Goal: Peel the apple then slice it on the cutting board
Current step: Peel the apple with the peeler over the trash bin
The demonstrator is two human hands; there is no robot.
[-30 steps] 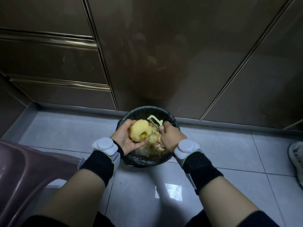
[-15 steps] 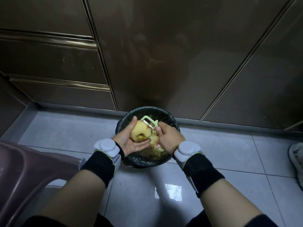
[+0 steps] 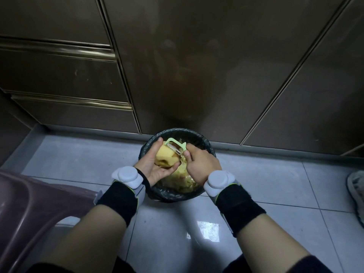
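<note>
Apple (image 3: 167, 159) looks mostly peeled, held over the bin (image 3: 209, 148) at lower centre, wrapped in the fingers (image 3: 160, 142) of the left hand (image 3: 151, 167); peeler (image 3: 175, 146) is gripped in the right hand (image 3: 201, 164). Slicing's not started yet.

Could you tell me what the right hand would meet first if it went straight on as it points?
Probably the apple held in the left hand: the peeler in the right hand points at it, apparently touching.

Far: dark brown cabinet doors (image 3: 197, 66); drawer fronts (image 3: 59, 75) at far left. Floor (image 3: 275, 184): pale grey tiles, one light glare (image 3: 208, 230) near. Near left: mauve plastic furniture (image 3: 29, 203), partly seen.
</note>
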